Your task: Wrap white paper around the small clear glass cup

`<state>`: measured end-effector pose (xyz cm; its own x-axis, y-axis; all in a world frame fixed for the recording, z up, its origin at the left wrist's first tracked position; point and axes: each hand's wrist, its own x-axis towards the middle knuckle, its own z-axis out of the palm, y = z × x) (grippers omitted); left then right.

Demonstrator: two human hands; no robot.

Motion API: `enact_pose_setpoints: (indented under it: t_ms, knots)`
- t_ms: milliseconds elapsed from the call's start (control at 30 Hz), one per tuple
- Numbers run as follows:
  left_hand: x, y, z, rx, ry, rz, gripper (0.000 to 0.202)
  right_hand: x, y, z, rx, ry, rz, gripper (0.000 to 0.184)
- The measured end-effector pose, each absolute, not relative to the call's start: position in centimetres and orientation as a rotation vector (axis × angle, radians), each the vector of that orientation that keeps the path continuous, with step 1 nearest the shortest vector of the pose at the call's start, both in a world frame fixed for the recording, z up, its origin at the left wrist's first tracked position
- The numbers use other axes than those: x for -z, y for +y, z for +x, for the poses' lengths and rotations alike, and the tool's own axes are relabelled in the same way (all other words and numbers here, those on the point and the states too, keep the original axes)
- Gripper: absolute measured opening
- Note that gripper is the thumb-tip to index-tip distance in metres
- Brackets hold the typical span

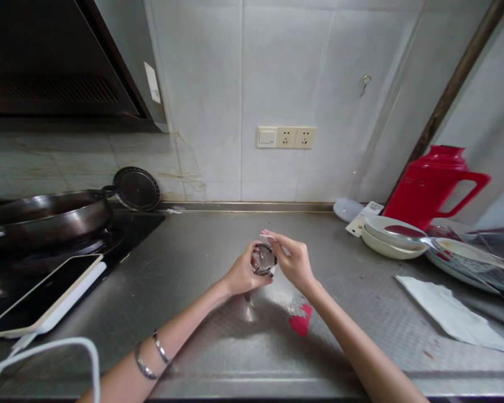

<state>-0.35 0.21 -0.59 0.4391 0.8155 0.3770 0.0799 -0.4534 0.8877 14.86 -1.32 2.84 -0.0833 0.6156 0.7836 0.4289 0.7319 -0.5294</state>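
Observation:
Both my hands meet over the middle of the steel counter [201, 263]. My left hand [242, 275] is curled around a small shiny glass jar or cup [264, 261], gripping it from the left. My right hand [293, 262] pinches at the jar's top rim with thumb and fingers, holding what looks like a thin clear wrapper or lid there. A red and white scrap of packaging [301, 322] lies on the counter just under my right wrist. Two bracelets sit on my left forearm.
A dark wok [46, 215] rests on the stove at left, a round lid [136, 188] leaning behind it. A phone [42, 299] on a white block and a white cable lie front left. Bowls [388, 235], plates, a red jug [430, 184] and a paper towel [449, 310] fill the right.

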Motion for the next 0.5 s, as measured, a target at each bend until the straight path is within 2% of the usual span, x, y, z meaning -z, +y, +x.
enact_pose_setpoints:
  t_ms: [267,400,500]
  knots:
    - [0.0,0.2,-0.2,-1.176,0.724,1.705,0.070,-2.8,-1.8,14.5,-0.028,-1.995,-0.658,0.031]
    - [0.0,0.4,-0.2,-1.125,0.791,1.619,0.072,-3.4,-2.6,14.5,-0.115,-1.976,-0.625,0.028]
    - [-0.4,0.1,-0.3,-1.125,0.805,1.591,0.070,-3.5,-2.5,14.6,-0.220,-1.743,-0.755,0.024]
